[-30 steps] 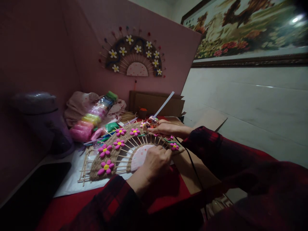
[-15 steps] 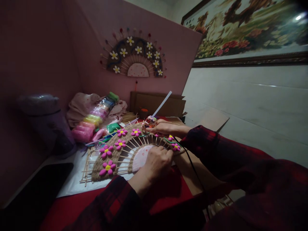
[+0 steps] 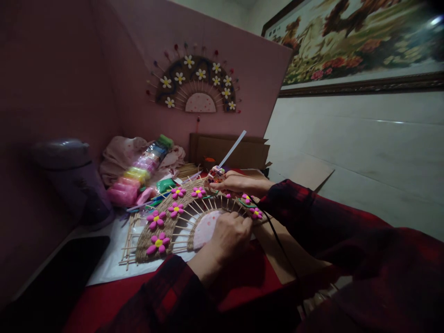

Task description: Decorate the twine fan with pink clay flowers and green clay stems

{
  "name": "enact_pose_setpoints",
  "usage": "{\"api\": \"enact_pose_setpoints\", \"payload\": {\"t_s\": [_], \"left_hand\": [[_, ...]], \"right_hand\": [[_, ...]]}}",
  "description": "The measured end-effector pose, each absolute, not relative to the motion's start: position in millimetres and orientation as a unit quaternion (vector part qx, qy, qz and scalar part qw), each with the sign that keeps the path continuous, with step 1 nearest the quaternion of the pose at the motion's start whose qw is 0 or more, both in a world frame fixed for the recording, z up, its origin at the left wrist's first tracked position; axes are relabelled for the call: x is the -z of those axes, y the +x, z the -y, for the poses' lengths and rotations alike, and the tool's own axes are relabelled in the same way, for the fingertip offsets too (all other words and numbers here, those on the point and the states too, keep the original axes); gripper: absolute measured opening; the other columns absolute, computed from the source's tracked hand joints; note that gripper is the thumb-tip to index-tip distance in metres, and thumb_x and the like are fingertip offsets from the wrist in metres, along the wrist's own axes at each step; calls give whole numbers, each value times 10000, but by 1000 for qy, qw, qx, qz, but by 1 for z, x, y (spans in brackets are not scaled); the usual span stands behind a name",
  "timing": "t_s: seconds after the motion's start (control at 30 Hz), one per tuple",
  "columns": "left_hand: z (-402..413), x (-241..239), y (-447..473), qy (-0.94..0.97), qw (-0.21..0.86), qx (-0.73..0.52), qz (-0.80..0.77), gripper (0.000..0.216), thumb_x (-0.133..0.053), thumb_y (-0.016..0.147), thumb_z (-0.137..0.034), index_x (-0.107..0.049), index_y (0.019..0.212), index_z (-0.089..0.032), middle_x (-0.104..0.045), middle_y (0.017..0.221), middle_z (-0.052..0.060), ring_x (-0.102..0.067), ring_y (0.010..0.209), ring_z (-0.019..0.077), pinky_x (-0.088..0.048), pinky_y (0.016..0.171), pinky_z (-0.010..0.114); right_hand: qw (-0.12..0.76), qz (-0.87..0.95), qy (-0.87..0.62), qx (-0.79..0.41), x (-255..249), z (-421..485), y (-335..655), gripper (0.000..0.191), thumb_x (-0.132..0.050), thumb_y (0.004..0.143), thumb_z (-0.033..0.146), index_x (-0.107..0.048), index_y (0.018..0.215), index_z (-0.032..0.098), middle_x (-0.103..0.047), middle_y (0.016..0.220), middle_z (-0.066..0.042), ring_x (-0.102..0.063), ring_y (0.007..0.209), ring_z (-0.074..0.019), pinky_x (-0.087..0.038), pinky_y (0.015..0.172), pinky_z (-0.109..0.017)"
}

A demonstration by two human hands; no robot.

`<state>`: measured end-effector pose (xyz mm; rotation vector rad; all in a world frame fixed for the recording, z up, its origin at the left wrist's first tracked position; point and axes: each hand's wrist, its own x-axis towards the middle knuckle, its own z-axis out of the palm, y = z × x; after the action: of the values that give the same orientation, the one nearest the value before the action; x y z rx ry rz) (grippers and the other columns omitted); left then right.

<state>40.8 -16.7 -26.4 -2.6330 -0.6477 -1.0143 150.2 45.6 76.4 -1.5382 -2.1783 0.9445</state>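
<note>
A half-round craft fan (image 3: 155,231) of woven twine on thin wooden sticks lies on the table, with pink clay flowers (image 3: 176,209) with yellow centres on its band. My left hand (image 3: 231,233) is closed at the fan's inner side, against the spotted half-disc (image 3: 206,229); what its curled fingers pinch is hidden. Over the fan's upper band, my right hand (image 3: 237,181) grips a colourful hot glue gun (image 3: 215,175). A whitish glue stick (image 3: 232,149) pokes up from its back, and a black cord (image 3: 277,238) trails down to the right. The gun's nozzle is not clearly visible.
A bag of coloured clay packs (image 3: 138,173) lies behind the fan, by a pale cloth (image 3: 120,157). At the left stand a lidded purple container (image 3: 74,185) and a dark flat object (image 3: 65,273). Cardboard (image 3: 231,150) leans behind; a finished fan (image 3: 199,85) hangs above.
The whole view has shifted slightly right and down. Both hands keep nearly the same places over the fan, with the glue gun still in the right hand.
</note>
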Motion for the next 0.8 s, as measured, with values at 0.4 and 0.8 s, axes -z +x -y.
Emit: {"api": "enact_pose_setpoints", "payload": {"t_s": [0.4,0.8], "left_hand": [[16,29,42,-903,126,347,221,131,-481,796,-121,-553,698,-171,-609,592,24,-561,587,178,-364,518,310],[16,30,43,-894,138,366,220,158,-478,805,-117,-549,675,-173,-592,558,21,-545,554,174,-313,480,309]], "right_hand": [[169,744,-548,-342,-83,-47,143,491,-581,706,609,-402,543,182,-336,469,64,-252,410,-55,-198,400,-235],[194,743,-537,-348,-82,-55,137,464,-623,682,589,-435,583,176,-327,478,75,-259,415,-49,-182,399,-227]]}}
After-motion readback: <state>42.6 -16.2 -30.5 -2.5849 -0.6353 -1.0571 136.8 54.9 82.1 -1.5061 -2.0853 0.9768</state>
